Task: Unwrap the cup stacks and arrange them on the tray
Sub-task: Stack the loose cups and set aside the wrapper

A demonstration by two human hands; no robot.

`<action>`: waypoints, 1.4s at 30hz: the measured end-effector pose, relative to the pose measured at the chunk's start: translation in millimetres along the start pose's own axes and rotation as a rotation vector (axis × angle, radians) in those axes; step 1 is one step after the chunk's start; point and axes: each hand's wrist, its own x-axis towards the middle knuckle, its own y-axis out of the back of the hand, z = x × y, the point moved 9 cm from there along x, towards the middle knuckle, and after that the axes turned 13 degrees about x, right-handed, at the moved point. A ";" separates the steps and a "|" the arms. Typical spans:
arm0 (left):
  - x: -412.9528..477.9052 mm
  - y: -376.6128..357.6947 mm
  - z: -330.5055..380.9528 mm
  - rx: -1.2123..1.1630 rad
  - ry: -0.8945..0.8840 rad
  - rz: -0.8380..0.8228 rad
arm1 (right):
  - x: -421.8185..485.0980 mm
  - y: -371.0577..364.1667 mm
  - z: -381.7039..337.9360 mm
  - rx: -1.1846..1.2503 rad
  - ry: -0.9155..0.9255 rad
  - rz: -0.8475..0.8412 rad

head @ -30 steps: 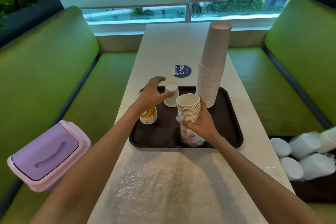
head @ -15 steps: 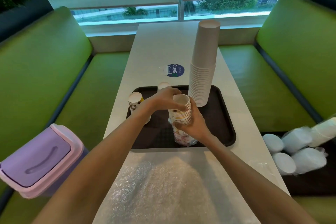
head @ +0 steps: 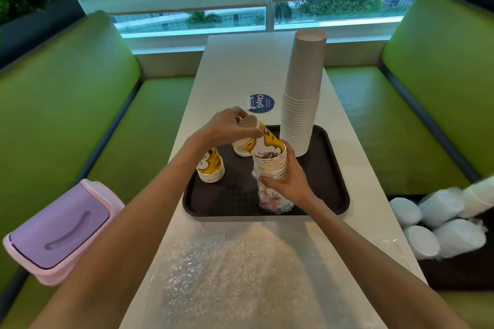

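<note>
Right hand [head: 290, 179] grips the partly wrapped stack of yellow-printed paper cups [head: 270, 167] at 6 o'clock on the dark rectangular plastic tray [head: 331, 189]. Crumpled clear plastic wrap [head: 272, 199] is bunched round its base. Left hand [head: 224, 129] pinches the top printed cup [head: 267, 141], tilted toward 10 o'clock and half out. Best bet: pull along the stack's axis with the base clamped, then invert it onto the short yellow inverted stack [head: 211, 168] at 9 o'clock, avoiding the tall beige cup stack [head: 303, 93] at 1.

The left hand [head: 222, 128] hides most of a white cup [head: 239, 149]; the sticker's [head: 260, 103] small print is unreadable.
</note>
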 end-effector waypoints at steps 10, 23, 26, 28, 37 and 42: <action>-24.9 -39.8 -39.0 -0.022 0.131 -0.357 | 1.8 -0.1 2.5 -0.054 -0.023 0.023; -26.8 34.7 -125.7 -0.345 0.290 0.511 | 3.2 0.3 7.6 -0.074 -0.057 0.038; -27.6 20.1 -135.8 -0.321 0.311 0.508 | 3.5 -1.3 8.9 -0.074 -0.068 0.033; -24.8 11.1 -141.4 -0.322 0.328 0.492 | 4.1 -1.9 9.0 -0.069 -0.071 0.030; -20.0 -10.4 -140.5 -0.342 0.359 0.358 | 2.2 -1.9 6.2 -0.054 -0.071 0.032; -24.3 23.7 -91.2 -0.251 0.153 0.566 | 3.2 -6.7 4.8 -0.059 -0.051 0.008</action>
